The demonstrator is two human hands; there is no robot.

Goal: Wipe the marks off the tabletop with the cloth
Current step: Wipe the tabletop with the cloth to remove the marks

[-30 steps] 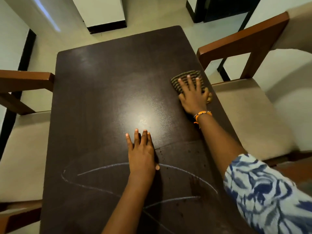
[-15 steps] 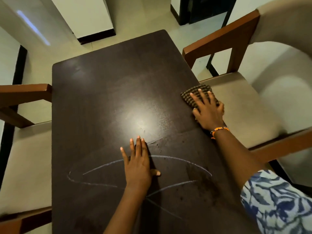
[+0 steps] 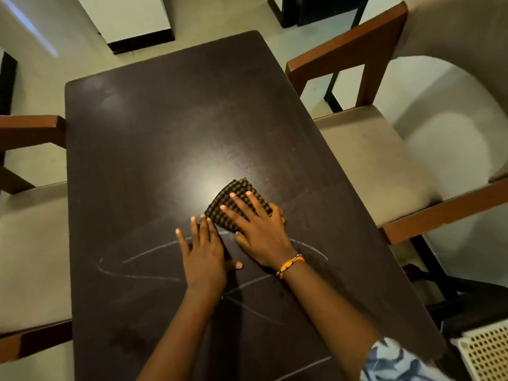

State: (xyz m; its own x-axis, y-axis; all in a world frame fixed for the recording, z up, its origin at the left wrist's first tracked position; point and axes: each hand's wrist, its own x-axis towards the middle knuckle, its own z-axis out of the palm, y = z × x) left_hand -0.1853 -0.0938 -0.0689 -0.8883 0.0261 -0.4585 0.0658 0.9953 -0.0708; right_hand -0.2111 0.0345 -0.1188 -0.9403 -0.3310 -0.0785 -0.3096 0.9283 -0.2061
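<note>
A dark brown tabletop (image 3: 165, 138) carries pale chalk marks (image 3: 137, 276) across its near half. A folded brown checked cloth (image 3: 233, 199) lies near the table's middle. My right hand (image 3: 258, 229) presses flat on the cloth with straight, spread fingers, covering its near part. Just left of it, my left hand (image 3: 203, 257) lies flat on the bare wood over the chalk lines, fingers straight, its fingertips close to the cloth's near corner.
A wooden-armed chair with a beige seat (image 3: 384, 166) stands at the table's right side, another chair (image 3: 30, 243) at the left. A white perforated basket (image 3: 486, 350) sits low at the right. Beige floor lies beyond the table's far end.
My right hand has slid the cloth from the table's right edge leftward and nearer, to the middle beside my left hand. The left hand has stayed on the chalk lines.
</note>
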